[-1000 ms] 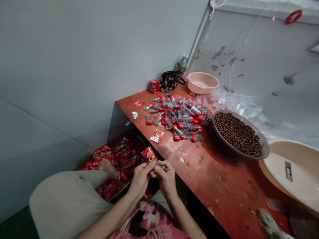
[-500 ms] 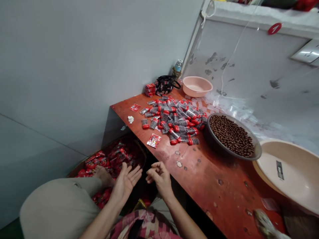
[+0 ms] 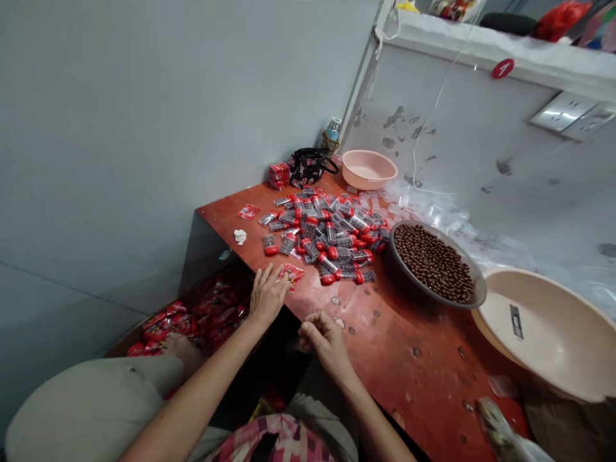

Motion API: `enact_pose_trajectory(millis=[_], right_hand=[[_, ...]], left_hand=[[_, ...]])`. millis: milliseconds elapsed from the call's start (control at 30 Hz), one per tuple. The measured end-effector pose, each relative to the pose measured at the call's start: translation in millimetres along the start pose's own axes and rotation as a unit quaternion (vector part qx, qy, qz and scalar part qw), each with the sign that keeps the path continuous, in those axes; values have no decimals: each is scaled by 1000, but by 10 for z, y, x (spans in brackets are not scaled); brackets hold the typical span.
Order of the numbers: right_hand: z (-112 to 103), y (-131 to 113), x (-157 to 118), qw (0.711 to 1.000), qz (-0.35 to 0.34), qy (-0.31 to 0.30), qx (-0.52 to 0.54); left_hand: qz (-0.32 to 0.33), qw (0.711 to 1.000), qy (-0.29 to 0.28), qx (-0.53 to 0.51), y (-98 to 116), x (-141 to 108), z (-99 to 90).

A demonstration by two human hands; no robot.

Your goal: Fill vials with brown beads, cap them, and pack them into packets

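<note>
My left hand reaches over the table's near edge, fingers stretched out and flat. Its fingertips touch or cover part of a small red printed packet lying there. My right hand is closed over the table edge, thumb and fingers pressed together; whatever they hold, if anything, cannot be made out. Beyond both hands spreads a heap of small clear bottles with red caps, filled with dark balls. A second red packet and a crumpled white piece lie left of the heap.
A grey bowl of brown balls stands right of the heap, beside a large cream basin. Behind are a pink basin, a black bag and clear plastic pieces. Red packages fill a container below the table.
My left hand has moved forward from beside the table, palm turned from up to down, onto the red packet. The right hand stays closed, slightly further right. The view has shifted a little.
</note>
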State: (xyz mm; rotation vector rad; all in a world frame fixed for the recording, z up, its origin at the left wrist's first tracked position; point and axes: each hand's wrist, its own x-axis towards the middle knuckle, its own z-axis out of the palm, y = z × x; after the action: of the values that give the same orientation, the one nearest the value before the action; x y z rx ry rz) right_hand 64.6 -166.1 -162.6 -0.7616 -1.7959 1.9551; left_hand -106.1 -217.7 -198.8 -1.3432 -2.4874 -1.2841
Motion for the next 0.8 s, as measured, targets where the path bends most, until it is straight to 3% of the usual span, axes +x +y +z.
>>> enact_pose_trajectory(millis=[167, 267, 367, 467, 533, 600, 667, 733, 800], right_hand=[[-41, -49, 264, 998, -36, 46, -22], [-19, -87, 507, 995, -42, 77, 51], [16, -118, 692, 988, -22, 63, 142], [40, -154, 761, 983, -18, 51, 177], [52, -174, 762, 985, -9, 27, 168], [60, -185, 758, 992, 6, -16, 126], [45, -202, 769, 998, 7, -45, 42], [-21, -252, 804, 992, -44, -30, -110], [-152, -349, 866, 941, -132, 25, -310]], left_hand=[[-4, 999, 43, -27, 40, -80, 12], [-4, 996, 57, -68, 177, -121, -45], [-12, 989, 47, -136, 344, -187, -136], [-110, 961, 47, -250, 449, -263, -235], [-222, 909, 22, -351, 460, -302, -283], [-305, 838, -42, -450, 438, -328, -310], [-341, 787, -98, -505, 401, -345, -322], [-367, 771, -111, -508, 363, -364, -329], [-393, 768, -97, -496, 333, -391, -335]])
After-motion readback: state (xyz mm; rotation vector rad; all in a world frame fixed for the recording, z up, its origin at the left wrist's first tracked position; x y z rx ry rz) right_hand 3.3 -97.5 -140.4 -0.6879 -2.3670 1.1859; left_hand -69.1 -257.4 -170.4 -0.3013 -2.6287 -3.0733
